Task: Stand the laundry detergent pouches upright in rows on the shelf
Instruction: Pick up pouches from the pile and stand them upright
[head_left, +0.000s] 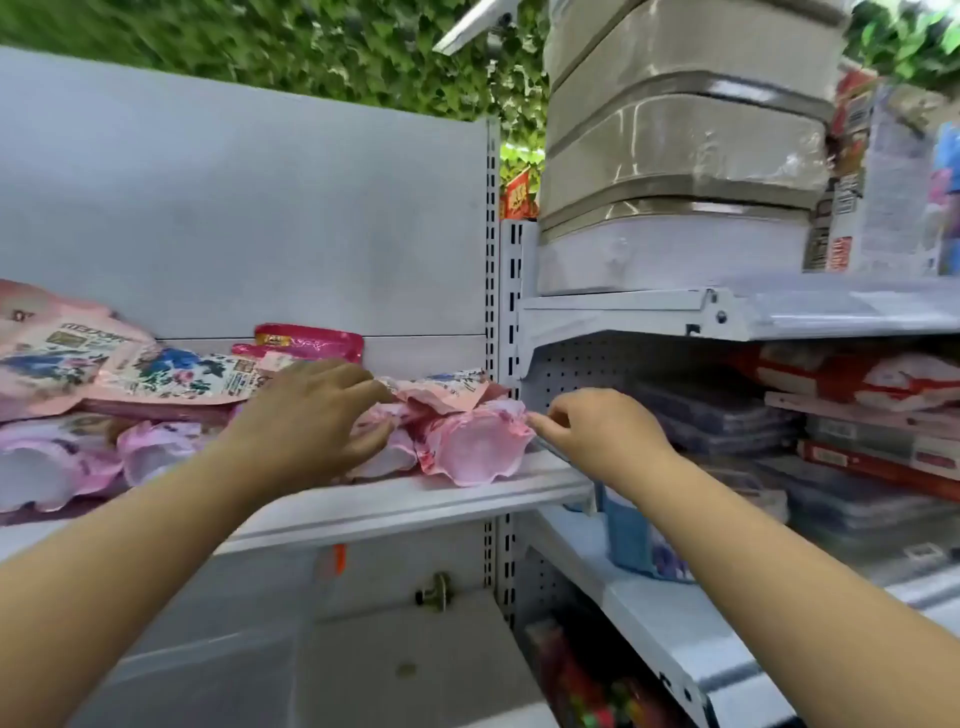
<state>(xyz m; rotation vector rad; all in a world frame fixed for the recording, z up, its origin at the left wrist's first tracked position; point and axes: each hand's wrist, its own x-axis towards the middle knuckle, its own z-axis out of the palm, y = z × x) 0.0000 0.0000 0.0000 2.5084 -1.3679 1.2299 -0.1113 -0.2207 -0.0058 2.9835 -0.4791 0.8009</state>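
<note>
Both arms reach forward over the front edge of the white shelf (415, 501). The left hand (306, 415) lies knuckles-up, fingers curled round a pink pouch (374, 457) lying flat near the shelf's right end. The right hand (597, 431) pinches the frilled edge of the neighbouring pouch (478, 441) at the shelf's right front corner. More pouches (104, 374) lie in a heap toward the left edge, cut off by the frame; their print is blurred and unreadable
</note>
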